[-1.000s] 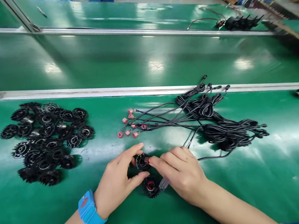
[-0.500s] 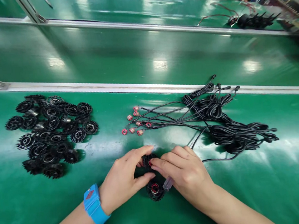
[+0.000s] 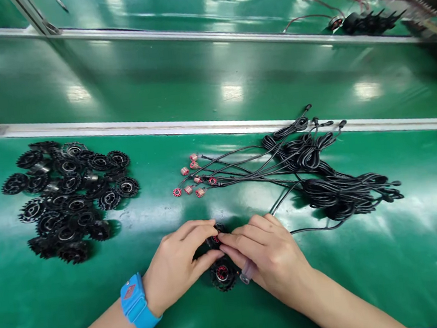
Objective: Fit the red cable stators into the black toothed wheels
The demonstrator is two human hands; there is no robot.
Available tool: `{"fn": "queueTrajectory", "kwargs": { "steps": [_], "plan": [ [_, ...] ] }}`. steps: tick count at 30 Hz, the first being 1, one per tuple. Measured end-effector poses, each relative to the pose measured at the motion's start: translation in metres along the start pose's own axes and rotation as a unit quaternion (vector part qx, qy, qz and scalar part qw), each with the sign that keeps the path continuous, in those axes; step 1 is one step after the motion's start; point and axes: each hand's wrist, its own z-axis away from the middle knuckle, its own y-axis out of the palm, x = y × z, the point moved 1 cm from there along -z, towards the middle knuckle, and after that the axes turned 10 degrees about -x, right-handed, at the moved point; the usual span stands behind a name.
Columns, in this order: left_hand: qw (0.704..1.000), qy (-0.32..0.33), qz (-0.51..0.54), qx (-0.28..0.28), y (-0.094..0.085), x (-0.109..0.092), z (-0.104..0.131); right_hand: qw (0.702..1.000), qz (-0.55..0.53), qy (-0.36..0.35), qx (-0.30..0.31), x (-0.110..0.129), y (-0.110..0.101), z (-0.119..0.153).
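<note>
Lower centre of the frame, grip: both hands meet over a small black toothed wheel point(image 3: 213, 236) with a red wound core showing between the fingertips.
Left hand point(image 3: 178, 266): thumb and forefinger curl around the wheel from the left, pinching it; a blue wristband point(image 3: 135, 303) sits on the wrist.
Right hand point(image 3: 270, 255): fingertips press together on the red core from the right; a clear, tube-like piece point(image 3: 248, 273) pokes out beneath the palm, too hidden to name.
Wheel's place: just above the green work surface point(image 3: 372, 262), half covered by the fingers, at the lower centre.
Just below the grip: a second black toothed wheel with a red core point(image 3: 222, 274) lies flat on the surface, touching or nearly touching both hands.
Right of the grip: a thin black cable point(image 3: 313, 229) runs from the right hand toward a tangled bundle of black cables point(image 3: 335, 182) at centre right.
Above the grip: the cables' near ends carry small red wound cores point(image 3: 191, 180), fanned out loosely at the centre.
Left side of the frame: a heap of black toothed wheels point(image 3: 68, 199) lies piled, well apart from the hands.
Upper half: a pale metal rail point(image 3: 214, 128) borders the surface, with a green conveyor belt point(image 3: 193, 82) beyond it.
Upper right: more black parts with wires point(image 3: 368, 23) rest on a farther green belt.
</note>
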Motion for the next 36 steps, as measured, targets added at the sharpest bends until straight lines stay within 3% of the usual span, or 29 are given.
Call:
{"fn": "queueTrajectory", "kwargs": {
  "steps": [12, 18, 28, 31, 33, 36],
  "plan": [
    [0.989, 0.106, -0.101, 0.006, 0.000, 0.003, 0.005, 0.997, -0.019, -0.028, 0.071, -0.007, -0.010, -0.001],
    [0.987, 0.125, -0.100, -0.030, 0.001, 0.001, 0.001, 0.997, -0.010, -0.044, 0.058, -0.016, -0.010, 0.001],
    [0.989, 0.109, -0.091, -0.029, 0.002, 0.000, 0.003, 0.993, -0.025, -0.070, 0.090, -0.016, -0.007, -0.003],
    [0.986, 0.123, -0.103, -0.036, 0.001, -0.002, 0.002, 0.996, -0.048, -0.025, 0.072, -0.018, -0.012, -0.005],
    [0.985, 0.128, -0.108, -0.034, 0.001, -0.002, 0.001, 0.993, -0.109, 0.038, 0.018, -0.019, -0.021, -0.005],
    [0.982, 0.141, -0.119, -0.035, 0.001, -0.002, 0.002, 0.957, -0.241, 0.138, -0.079, -0.021, -0.031, 0.000]
  ]
}}
